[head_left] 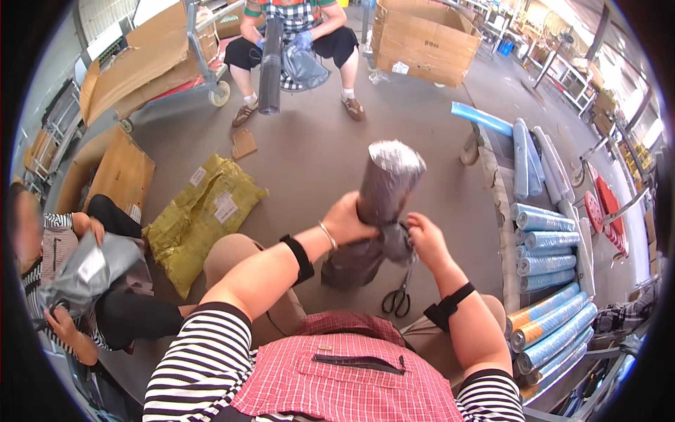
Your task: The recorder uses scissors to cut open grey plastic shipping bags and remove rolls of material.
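Note:
In front of me stands a tall roll (391, 184) wrapped in dark, shiny plastic, its silvery end tilted up and away. My left hand (347, 221) is wrapped around its left side, about midway along. My right hand (427, 240), fingers curled, pinches a bunched fold of the grey plastic wrapping (396, 243) on the right side. Loose dark plastic (348, 266) sags around the lower part of the roll. Below the bunch are black-handled scissors (396, 302), their blades pointing toward the plastic; whether they rest on the floor I cannot tell.
A yellow wrapped parcel (207, 221) lies to my left, beside a seated person holding a grey bag (95, 264). Another seated person ahead holds a dark roll (270, 70). Several blue rolls (548, 266) are stacked at right. Cardboard boxes (425, 42) stand farther off.

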The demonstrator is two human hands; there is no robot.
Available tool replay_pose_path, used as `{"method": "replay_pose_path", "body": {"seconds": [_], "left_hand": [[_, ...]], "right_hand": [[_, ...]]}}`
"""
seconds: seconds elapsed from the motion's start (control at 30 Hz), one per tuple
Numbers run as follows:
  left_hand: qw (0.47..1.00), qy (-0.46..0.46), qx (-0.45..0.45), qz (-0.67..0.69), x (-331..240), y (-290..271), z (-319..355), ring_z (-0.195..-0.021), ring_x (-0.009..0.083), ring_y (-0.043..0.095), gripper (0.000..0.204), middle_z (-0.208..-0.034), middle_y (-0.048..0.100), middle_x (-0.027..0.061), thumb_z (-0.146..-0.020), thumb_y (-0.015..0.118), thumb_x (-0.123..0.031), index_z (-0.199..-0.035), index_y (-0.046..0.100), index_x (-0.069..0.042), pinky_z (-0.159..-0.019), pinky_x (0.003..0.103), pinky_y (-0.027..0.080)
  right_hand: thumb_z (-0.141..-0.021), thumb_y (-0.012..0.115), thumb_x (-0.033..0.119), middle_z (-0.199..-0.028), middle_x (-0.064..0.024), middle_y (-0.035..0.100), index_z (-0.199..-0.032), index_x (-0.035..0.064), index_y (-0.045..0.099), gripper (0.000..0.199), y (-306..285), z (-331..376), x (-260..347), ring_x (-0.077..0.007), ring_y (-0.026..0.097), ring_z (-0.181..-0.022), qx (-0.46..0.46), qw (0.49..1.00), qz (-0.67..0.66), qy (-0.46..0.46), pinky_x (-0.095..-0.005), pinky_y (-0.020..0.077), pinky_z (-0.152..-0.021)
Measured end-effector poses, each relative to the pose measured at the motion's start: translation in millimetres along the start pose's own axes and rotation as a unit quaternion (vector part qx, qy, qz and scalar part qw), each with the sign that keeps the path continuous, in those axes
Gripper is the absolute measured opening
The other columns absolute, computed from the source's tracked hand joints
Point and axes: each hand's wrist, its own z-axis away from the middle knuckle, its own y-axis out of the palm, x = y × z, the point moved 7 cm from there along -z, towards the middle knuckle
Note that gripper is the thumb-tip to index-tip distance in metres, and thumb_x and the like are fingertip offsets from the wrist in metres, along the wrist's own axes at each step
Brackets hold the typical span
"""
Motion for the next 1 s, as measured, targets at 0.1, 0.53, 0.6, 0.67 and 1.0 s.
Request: {"method": "replay_pose_path", "body": {"seconds": [0.1,0.53,0.6,0.67,1.0], "left_hand": [[0.994,-0.049,-0.089,-0.039,-8,-36,-20,-0.093,0.0262,0.068,0.060,-0.100,0.070,0.0133,-0.057,0.090,-0.025,-0.105,0.064,-0.002,-0.085,0.036,0.054],[0.984,-0.028,-0.068,0.165,-95,-24,-18,-0.093,0.0172,0.067,0.060,-0.110,0.063,0.0096,-0.078,0.085,-0.029,-0.124,0.057,-0.001,-0.079,0.029,0.055],[0.966,0.046,0.042,0.250,-113,-7,-15,-0.120,0.0199,0.056,0.059,-0.132,0.054,0.0106,-0.088,0.075,-0.023,-0.137,0.049,-0.003,-0.094,0.033,0.049],[0.939,0.081,0.085,0.324,-117,-11,-19,-0.129,0.0201,0.049,0.058,-0.140,0.049,0.0101,-0.092,0.070,-0.023,-0.142,0.046,-0.003,-0.101,0.036,0.046],[0.932,-0.018,0.340,0.121,-72,31,-7,-0.133,0.0271,0.045,0.103,-0.142,0.048,0.0202,-0.074,0.084,-0.039,-0.150,0.028,0.001,-0.112,0.034,0.034]], "right_hand": [[-0.085,0.052,0.011,-0.107,-0.0198,0.070,-0.115,0.0002,0.066,0.035,-21,-6,-8,-0.0336,0.067,-0.103,0.083,0.966,0.234,0.070,-0.0397,0.0510,-0.092],[-0.062,0.092,0.034,-0.129,-0.0200,0.058,-0.145,0.0013,0.033,0.107,9,5,72,-0.0333,0.055,-0.123,-0.073,0.992,-0.050,-0.090,-0.0396,0.0423,-0.105],[-0.065,0.085,0.023,-0.123,-0.0111,0.061,-0.131,0.0012,0.047,0.079,-8,-7,63,-0.0249,0.058,-0.116,-0.068,0.974,-0.208,-0.050,-0.0365,0.0444,-0.101],[-0.069,0.080,0.022,-0.117,-0.0097,0.062,-0.128,0.0016,0.051,0.069,-31,-13,64,-0.0232,0.059,-0.109,-0.043,0.940,-0.328,-0.078,-0.0363,0.0466,-0.097],[-0.099,0.047,0.053,-0.144,-0.0113,0.048,-0.146,0.0083,0.041,0.065,-107,-10,91,-0.0301,0.048,-0.129,0.115,0.735,-0.642,-0.185,-0.0457,0.0411,-0.109]]}}
